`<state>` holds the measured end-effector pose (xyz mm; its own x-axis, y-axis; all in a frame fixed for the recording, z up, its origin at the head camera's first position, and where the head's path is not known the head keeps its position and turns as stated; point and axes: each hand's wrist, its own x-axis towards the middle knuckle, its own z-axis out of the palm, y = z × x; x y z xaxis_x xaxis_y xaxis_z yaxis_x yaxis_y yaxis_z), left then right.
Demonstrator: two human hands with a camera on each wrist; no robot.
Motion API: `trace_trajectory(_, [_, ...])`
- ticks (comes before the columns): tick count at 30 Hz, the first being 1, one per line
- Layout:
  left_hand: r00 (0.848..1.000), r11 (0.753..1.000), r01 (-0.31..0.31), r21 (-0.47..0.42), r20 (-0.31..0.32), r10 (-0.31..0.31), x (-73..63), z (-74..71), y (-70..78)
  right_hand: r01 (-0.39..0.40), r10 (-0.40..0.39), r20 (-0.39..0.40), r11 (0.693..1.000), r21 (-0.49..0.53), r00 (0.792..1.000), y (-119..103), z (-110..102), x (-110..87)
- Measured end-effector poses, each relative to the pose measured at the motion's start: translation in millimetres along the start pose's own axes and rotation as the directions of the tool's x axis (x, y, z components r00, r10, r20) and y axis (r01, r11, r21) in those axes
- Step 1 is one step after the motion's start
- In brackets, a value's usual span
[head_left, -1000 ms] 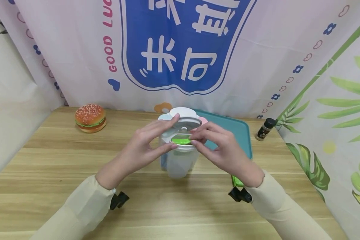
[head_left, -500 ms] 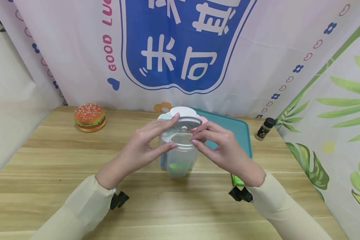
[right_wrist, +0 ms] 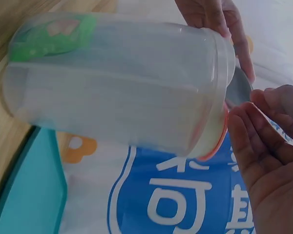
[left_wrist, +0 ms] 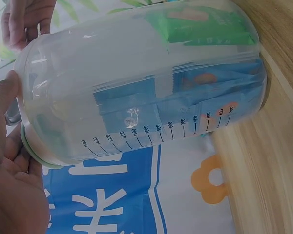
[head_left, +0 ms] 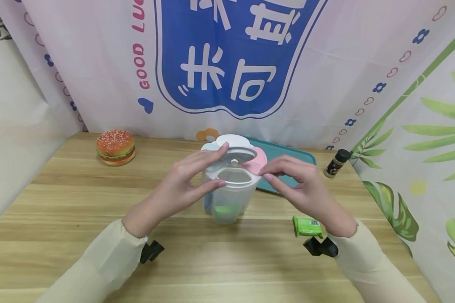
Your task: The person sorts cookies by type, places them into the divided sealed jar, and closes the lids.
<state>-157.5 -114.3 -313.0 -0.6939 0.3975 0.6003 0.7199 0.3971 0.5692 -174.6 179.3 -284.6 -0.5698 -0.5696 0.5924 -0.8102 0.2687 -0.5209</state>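
A clear divided food storage container (head_left: 235, 194) stands upright mid-table, its grey flip lid (head_left: 242, 155) raised over the front opening. My left hand (head_left: 183, 181) holds the top of it, thumb at the front rim and fingers behind the raised lid. At the bottom of the front compartment lies a green packet (right_wrist: 51, 36). Blue packets (left_wrist: 132, 105) fill the neighbouring compartment, beside the printed scale. My right hand (head_left: 297, 179) is at the right of the rim near the pink lid (head_left: 257, 160), fingers bent loosely with nothing between them.
Another green packet (head_left: 308, 227) lies on the table by my right wrist. A teal tray (head_left: 299, 156) sits behind the container. A toy hamburger (head_left: 115, 147) is at the back left, and a black-capped seasoning bottle (head_left: 336, 163) at the back right, near the printed cloth.
The green packet has dropped from the opening to the bottom of the front compartment. My right hand has drawn away to the right, uncovering the pink lid. My left hand stays put.
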Motion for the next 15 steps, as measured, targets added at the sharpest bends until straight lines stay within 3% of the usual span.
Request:
trace_trajectory(5, [1.000,1.000,-0.006,0.005,-0.008,0.007,-0.2,-0.7,-1.7,-0.045,0.045,0.018,0.999,-0.009,0.999,14,-9,-17.8])
trace_trajectory(10, [1.000,1.000,-0.008,0.009,-0.002,0.008,-0.2,-1.6,-1.5,-0.137,0.151,0.138,0.985,-0.106,0.979,30,-18,-42.8])
trace_trajectory(12, [1.000,1.000,-0.006,0.011,0.000,0.006,-0.5,-1.7,-1.7,-0.198,0.230,0.213,0.967,-0.161,0.950,34,-22,-53.6])
trace_trajectory(15, [1.000,1.000,-0.006,0.006,0.008,0.006,0.0,-1.6,-1.7,-0.306,0.374,0.317,0.920,-0.244,0.871,37,-30,-69.7])
